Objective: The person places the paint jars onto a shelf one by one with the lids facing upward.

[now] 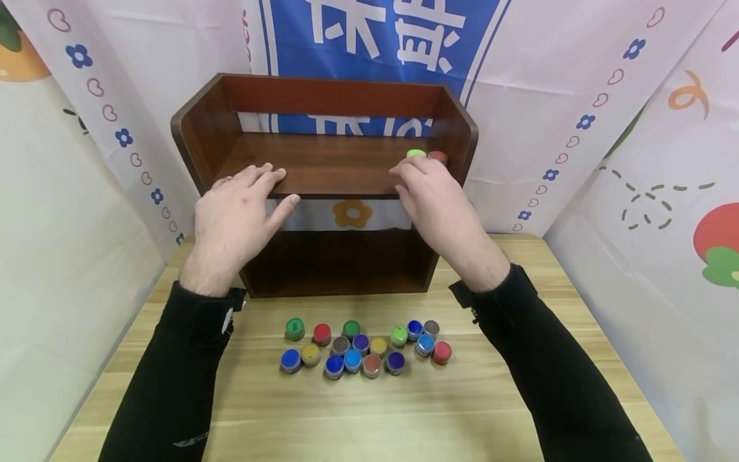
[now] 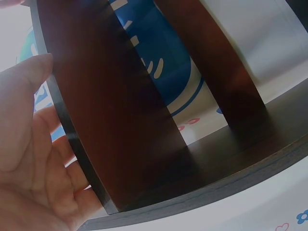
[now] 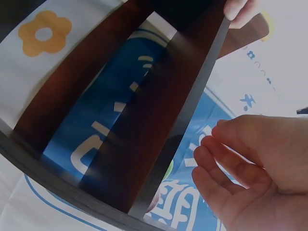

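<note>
My left hand (image 1: 233, 221) rests at the left front of the upper shelf (image 1: 323, 168) of a dark brown wooden rack, fingers spread over the board. Its thumb lies by the board's front edge in the left wrist view. On the right, my right hand (image 1: 435, 199) hovers at the same shelf's front edge, its fingers slightly bent. Just behind its fingers stand two small round pots, one with a light green lid (image 1: 416, 153) and one with a reddish-brown lid (image 1: 437, 156), partly hidden by the hand. Nothing shows between the right fingers (image 3: 207, 161) in the right wrist view.
Several small pots with coloured lids, among them a green pot (image 1: 294, 329) and a red pot (image 1: 442, 353), are scattered on the wooden table (image 1: 323, 417) before the rack. The lower compartment (image 1: 340, 260) is dark inside. Printed cloth (image 1: 519, 96) hangs behind.
</note>
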The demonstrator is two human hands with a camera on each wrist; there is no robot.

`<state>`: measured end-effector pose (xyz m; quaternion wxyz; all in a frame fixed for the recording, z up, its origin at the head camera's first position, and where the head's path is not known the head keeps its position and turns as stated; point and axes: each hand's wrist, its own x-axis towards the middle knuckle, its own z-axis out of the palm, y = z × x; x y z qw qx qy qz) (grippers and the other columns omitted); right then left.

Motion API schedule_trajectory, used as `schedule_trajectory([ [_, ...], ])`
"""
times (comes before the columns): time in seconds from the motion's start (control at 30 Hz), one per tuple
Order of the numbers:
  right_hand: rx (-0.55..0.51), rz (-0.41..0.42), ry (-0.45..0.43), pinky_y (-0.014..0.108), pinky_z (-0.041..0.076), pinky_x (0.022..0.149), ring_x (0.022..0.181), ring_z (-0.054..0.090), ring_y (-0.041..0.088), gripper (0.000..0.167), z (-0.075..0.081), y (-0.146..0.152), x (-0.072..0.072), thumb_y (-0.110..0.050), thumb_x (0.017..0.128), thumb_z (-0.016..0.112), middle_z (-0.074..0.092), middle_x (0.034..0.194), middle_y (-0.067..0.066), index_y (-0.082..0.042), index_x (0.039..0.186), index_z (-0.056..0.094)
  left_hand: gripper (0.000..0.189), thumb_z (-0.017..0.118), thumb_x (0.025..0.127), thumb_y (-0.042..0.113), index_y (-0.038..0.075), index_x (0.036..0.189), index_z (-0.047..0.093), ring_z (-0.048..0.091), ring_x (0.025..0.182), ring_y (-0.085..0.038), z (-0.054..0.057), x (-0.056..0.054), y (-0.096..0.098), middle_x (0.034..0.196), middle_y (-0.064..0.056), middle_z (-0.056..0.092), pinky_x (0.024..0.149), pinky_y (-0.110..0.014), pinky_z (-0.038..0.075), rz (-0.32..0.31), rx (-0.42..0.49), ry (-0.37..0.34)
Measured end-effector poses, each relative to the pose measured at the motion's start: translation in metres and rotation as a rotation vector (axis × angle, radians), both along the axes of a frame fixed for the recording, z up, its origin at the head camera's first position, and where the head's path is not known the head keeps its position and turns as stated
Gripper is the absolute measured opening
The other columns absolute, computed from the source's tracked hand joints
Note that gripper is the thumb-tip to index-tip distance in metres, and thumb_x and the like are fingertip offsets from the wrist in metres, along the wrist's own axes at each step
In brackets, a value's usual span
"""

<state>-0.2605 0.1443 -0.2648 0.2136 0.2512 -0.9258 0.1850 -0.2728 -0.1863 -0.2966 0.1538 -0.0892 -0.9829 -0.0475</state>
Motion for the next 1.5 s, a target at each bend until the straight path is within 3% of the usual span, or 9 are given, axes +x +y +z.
schedule_trajectory([
  [0.37,0.003,0.054,0.024,0.049,0.065,0.123,0.141,0.070,0.037,0.031,-0.023,0.002,0.028,-0.007,0.116,0.074,0.077,0.148,0.018,0.000,0.146,0.076,0.078,0.051,0.120,0.068,0.018,0.180,0.048,0.046,0.174,-0.046,0.000,0.000,-0.001,0.187,-0.019,0.047,0.136,-0.075,0.044,0.001,-0.004,-0.012],
  [0.7,0.057,0.109,0.012,0.045,0.067,0.120,0.138,0.075,0.034,0.032,-0.050,-0.001,0.045,-0.012,0.114,0.079,0.078,0.148,0.016,-0.003,0.145,0.077,0.078,0.052,0.120,0.068,0.018,0.180,0.048,0.047,0.173,-0.046,0.001,-0.001,-0.001,0.186,-0.019,0.048,0.136,-0.076,0.044,-0.003,-0.002,-0.016],
  [0.93,0.104,0.128,0.008,0.043,0.070,0.115,0.135,0.076,0.032,0.033,-0.068,-0.003,0.050,-0.014,0.113,0.081,0.079,0.145,0.016,-0.004,0.144,0.078,0.078,0.050,0.120,0.068,0.018,0.180,0.048,0.046,0.174,-0.046,0.001,-0.001,-0.002,0.187,-0.018,0.047,0.137,-0.075,0.043,-0.003,-0.001,-0.023],
  [1.5,0.174,0.160,-0.113,0.042,0.069,0.116,0.133,0.078,0.029,0.036,-0.109,0.000,0.056,-0.018,0.112,0.083,0.080,0.145,0.012,-0.006,0.145,0.078,0.076,0.050,0.120,0.068,0.019,0.179,0.051,0.049,0.172,-0.044,0.001,0.001,-0.002,0.185,-0.019,0.051,0.135,-0.074,0.047,-0.008,0.012,0.007],
])
